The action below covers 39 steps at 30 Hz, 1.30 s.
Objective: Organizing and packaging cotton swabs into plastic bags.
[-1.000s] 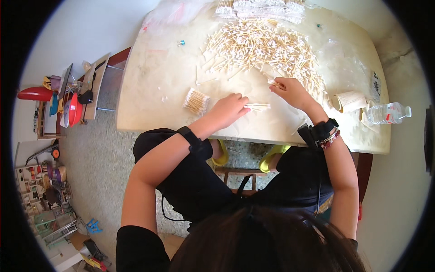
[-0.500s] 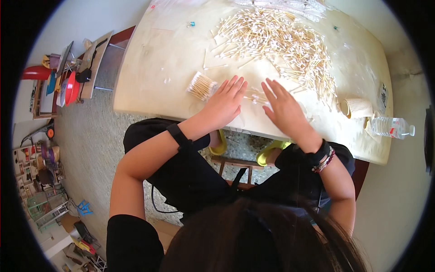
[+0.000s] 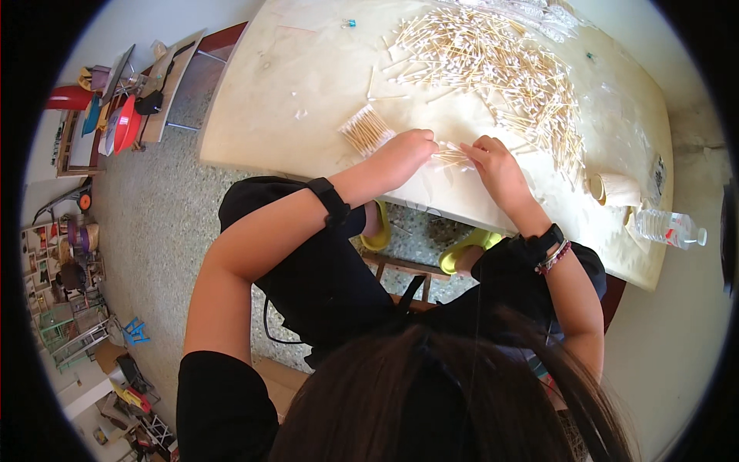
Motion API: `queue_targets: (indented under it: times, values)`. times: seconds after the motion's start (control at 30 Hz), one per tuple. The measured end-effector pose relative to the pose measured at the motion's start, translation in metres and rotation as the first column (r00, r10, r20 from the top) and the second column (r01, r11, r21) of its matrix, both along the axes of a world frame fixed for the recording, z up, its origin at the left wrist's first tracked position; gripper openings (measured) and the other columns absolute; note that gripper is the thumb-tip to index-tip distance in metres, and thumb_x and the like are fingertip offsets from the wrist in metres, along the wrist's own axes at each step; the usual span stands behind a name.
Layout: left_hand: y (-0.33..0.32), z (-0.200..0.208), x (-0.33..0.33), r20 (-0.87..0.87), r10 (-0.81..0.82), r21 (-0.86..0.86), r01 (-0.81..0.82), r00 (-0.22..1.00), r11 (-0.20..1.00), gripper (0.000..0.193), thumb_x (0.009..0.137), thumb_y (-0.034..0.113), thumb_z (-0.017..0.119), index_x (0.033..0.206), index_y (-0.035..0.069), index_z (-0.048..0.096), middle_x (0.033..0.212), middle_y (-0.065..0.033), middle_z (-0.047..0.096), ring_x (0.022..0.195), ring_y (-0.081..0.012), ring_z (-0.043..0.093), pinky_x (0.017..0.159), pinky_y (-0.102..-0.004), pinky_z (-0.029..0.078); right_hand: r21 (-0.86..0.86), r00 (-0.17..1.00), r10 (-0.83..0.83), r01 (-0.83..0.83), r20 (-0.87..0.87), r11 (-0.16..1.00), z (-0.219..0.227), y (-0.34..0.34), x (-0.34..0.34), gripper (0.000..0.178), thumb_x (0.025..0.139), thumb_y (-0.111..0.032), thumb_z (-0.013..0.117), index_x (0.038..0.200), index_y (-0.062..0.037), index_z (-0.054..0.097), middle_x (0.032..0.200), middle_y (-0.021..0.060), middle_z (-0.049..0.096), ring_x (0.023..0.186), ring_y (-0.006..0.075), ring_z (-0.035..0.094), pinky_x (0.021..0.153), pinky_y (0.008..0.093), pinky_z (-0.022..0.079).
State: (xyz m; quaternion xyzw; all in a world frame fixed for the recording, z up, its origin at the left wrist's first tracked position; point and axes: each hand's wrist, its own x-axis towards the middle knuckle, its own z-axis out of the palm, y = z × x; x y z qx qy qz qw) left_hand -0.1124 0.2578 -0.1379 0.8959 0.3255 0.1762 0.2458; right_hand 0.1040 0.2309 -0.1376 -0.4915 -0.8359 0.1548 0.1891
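Note:
A few cotton swabs (image 3: 449, 157) lie crosswise between my two hands, close to the table's near edge. My left hand (image 3: 409, 156) is curled closed at their left ends, its fingertips mostly hidden from above. At the other ends, my right hand (image 3: 495, 165) pinches the swabs between thumb and fingers. Just left of my left hand, a neat flat bundle of cotton swabs (image 3: 366, 131) rests on the table, partly covered by that hand. Beyond both hands spreads a large loose heap of cotton swabs (image 3: 493, 73), with stray ones at its left side.
The pale table (image 3: 269, 108) stands over my knees. At its right are a rolled tan sheet (image 3: 614, 189) and a clear plastic bottle (image 3: 668, 228) on its side. Clear plastic wrap (image 3: 539, 17) lies along the far edge. A side table with a red basin (image 3: 128, 125) stands left.
Both hands were flat with fingers stretched out; now their fingers have closed at the two ends of the swabs between them. The whole view has shifted slightly.

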Motion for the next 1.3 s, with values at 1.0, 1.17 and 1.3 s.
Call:
queue_targets:
  times: [1.0,1.17,1.3]
  values:
    - [-0.027,-0.014,0.025,-0.299,0.135,0.177,-0.084,0.945,0.981,0.069,0.089,0.033,0.048,0.136,-0.009,0.021,0.143,-0.024,0.018,0.135,-0.0344,0.017,0.109,-0.0442,0.016,0.114,0.922,0.044,-0.095,0.386,0.989,-0.014,-0.005,-0.003,0.066,0.089,-0.041,0.046,0.136,0.0012,0.027,0.144,0.0162,0.024,0.134,0.0301,0.022,0.108,0.044,0.021]
    - [-0.011,-0.019,0.03,-0.292,0.186,0.273,-0.104,0.938,0.956,0.057,0.091,0.022,0.044,0.136,-0.007,0.023,0.143,-0.0228,0.02,0.134,-0.0334,0.019,0.109,-0.0439,0.018,0.139,0.933,0.038,-0.094,0.358,0.986,-0.017,0.01,0.004,0.068,0.088,-0.045,0.045,0.137,-0.0004,0.027,0.144,0.0152,0.025,0.134,0.0303,0.021,0.108,0.0445,0.02]
    - [-0.003,-0.019,0.03,-0.308,0.165,0.235,-0.094,0.937,0.968,0.05,0.089,0.01,0.041,0.134,-0.007,0.026,0.142,-0.023,0.022,0.134,-0.0341,0.02,0.109,-0.0441,0.02,0.025,0.945,0.088,-0.101,0.314,0.995,-0.013,0.014,0.01,0.065,0.09,-0.039,0.046,0.14,-0.0051,0.023,0.146,0.0138,0.02,0.135,0.0302,0.018,0.11,0.0438,0.016]
